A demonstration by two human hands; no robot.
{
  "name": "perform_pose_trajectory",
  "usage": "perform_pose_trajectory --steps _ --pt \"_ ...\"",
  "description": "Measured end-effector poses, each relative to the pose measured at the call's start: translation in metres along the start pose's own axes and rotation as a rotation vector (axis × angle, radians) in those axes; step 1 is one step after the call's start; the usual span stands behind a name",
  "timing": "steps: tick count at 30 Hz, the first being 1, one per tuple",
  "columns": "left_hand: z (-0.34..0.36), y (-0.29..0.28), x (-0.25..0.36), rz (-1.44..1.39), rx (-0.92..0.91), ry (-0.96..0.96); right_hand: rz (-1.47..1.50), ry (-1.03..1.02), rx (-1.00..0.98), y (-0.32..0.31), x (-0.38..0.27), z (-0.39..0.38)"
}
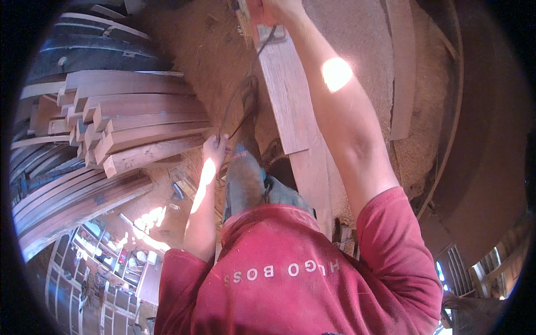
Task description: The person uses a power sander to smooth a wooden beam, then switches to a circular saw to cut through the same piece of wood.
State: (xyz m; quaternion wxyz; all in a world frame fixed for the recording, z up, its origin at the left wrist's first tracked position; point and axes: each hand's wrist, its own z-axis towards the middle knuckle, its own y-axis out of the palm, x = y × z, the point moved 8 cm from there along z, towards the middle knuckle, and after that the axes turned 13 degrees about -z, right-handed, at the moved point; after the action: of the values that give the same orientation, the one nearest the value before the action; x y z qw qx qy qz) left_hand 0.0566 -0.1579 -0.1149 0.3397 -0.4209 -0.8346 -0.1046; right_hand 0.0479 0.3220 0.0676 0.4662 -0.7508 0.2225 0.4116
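Observation:
My left hand (215, 149) is closed around a dark power cord (226, 114), beside my left leg. The cord loops up and away from it toward my right hand (276, 10). At the far edge of the picture, that hand is closed on a corded power tool (272, 36). Only a grey part of the tool shows; the hand and the picture's edge hide the rest. The tool sits at the far part of a long wooden board (285, 95), which runs toward me with a squared near end. Another pale plank (310, 173) lies under or along it.
A stack of thick timber beams (151, 120) stands to the left, with more long planks (72, 206) nearer. Sawdust covers the brown floor (190, 39). To the right lie another board (401, 72) and a curved edge. Shelves with assorted items (125, 262) are at lower left.

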Motion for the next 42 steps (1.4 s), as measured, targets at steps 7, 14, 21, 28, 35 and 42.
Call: perform_pose_trajectory --steps 7,14,21,28,35,42 --pt "-0.024 -0.04 -0.053 0.325 0.083 -0.089 -0.198 -0.071 0.003 -0.021 0.061 -0.134" --pt "-0.076 -0.052 -0.112 0.756 -0.046 -0.052 -0.035 0.258 -0.24 -0.078 0.17 -0.476" --pt "-0.073 -0.049 -0.102 0.5 0.058 -0.117 0.0 0.235 -0.169 -0.059 0.162 -0.421" --pt "-0.045 -0.049 -0.056 0.165 0.047 -0.176 -0.072 0.033 -0.004 -0.017 0.074 -0.194" --pt "0.003 0.005 0.03 -0.128 0.047 -0.022 -0.71 -0.607 0.371 0.023 -0.042 0.018" --pt "-0.004 -0.024 0.007 0.06 0.071 0.042 0.182 0.17 -0.155 0.028 0.033 -0.021"
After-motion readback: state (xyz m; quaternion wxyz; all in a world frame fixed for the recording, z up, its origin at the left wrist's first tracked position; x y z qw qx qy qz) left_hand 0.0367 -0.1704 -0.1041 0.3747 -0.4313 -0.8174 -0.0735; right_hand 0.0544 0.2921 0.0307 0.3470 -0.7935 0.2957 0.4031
